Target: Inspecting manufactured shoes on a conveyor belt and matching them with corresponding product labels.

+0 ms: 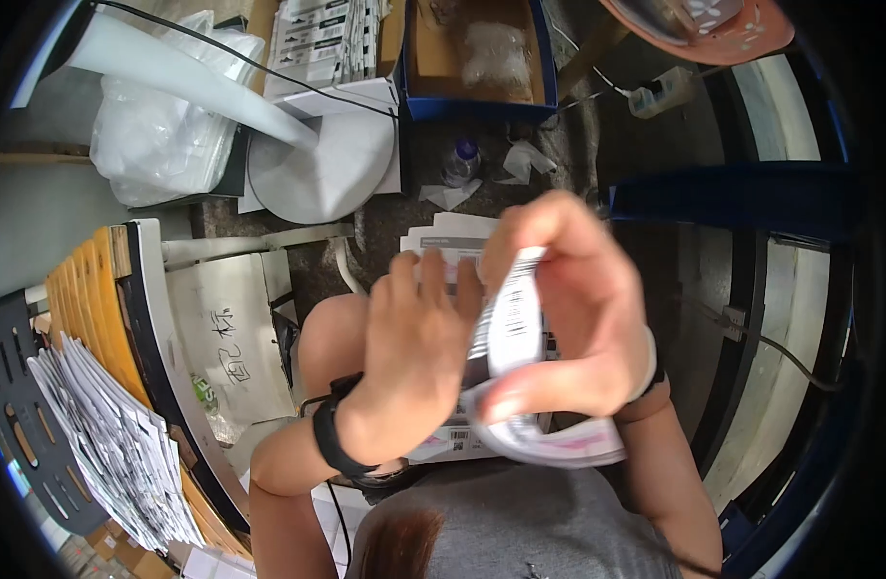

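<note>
My right hand (597,328) pinches a white printed label sheet (516,323) between thumb and fingers. The sheet is bent into a loop, with barcodes on its face, and its lower end (559,446) curls out over my lap. My left hand (414,352) lies with fingers stretched over a pile of printed sheets (453,228) on my lap, right beside the curled sheet. Both hands cover much of that pile. A black band (329,439) circles my left wrist. Motion slightly smears the right hand.
Stacked papers (115,434) lie at left beside yellow envelopes (91,289). Ahead are a round white base (322,179), a blue-edged box (482,109), a purple-capped bottle (460,166) and a plastic bag (158,135). A dark blue bar (733,191) stands at right.
</note>
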`<state>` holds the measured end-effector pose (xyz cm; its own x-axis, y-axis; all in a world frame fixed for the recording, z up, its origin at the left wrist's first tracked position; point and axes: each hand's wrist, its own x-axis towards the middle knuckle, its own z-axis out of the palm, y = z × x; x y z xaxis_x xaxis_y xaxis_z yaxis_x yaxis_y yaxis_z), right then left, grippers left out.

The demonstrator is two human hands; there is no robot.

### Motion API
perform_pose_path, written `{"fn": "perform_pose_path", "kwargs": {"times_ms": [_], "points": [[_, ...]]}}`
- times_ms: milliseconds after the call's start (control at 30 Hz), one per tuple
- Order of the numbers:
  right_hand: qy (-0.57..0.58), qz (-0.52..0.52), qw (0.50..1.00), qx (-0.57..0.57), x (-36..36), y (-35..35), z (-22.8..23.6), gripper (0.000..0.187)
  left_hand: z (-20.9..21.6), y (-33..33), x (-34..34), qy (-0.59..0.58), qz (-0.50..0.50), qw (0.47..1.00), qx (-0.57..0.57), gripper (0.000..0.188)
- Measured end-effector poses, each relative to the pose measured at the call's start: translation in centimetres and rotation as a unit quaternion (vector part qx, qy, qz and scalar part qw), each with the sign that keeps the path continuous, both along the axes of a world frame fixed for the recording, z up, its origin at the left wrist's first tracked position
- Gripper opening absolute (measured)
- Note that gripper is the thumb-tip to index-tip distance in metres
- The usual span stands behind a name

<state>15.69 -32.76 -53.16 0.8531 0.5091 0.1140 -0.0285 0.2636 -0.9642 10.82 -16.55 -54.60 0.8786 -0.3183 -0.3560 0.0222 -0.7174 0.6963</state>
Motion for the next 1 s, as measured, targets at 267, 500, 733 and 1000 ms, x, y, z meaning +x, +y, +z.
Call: {"fn": "perform_pose_path", "kwargs": {"times_ms": [267,500,733,1000], "points": [[-0.307,-0.170,0.816,-0.460,2.7,-2.4,-1.0,0.073,0.4,0.2,-0.3,-0.194,-0.060,0.953,0.226,0.051],[0.223,-0.013,0.864,-0.451,-5.2,-8.8,-6.8,0.051,-2.0,2.3,-2.3,-0.127,-0.021,0.988,0.087,0.080],[0.189,-0.131,0.961,-0.153,-6.9,-4.5,-5.5,0.052,-3.2,2.6,-2.9,0.062,0.136,0.965,-0.217,0.090],[0.184,-0.144,0.972,-0.037,-0.6,-2.4,-4.8,0.036,-0.7,4.1,-1.6,0.155,0.214,0.885,-0.385,0.048]]}}
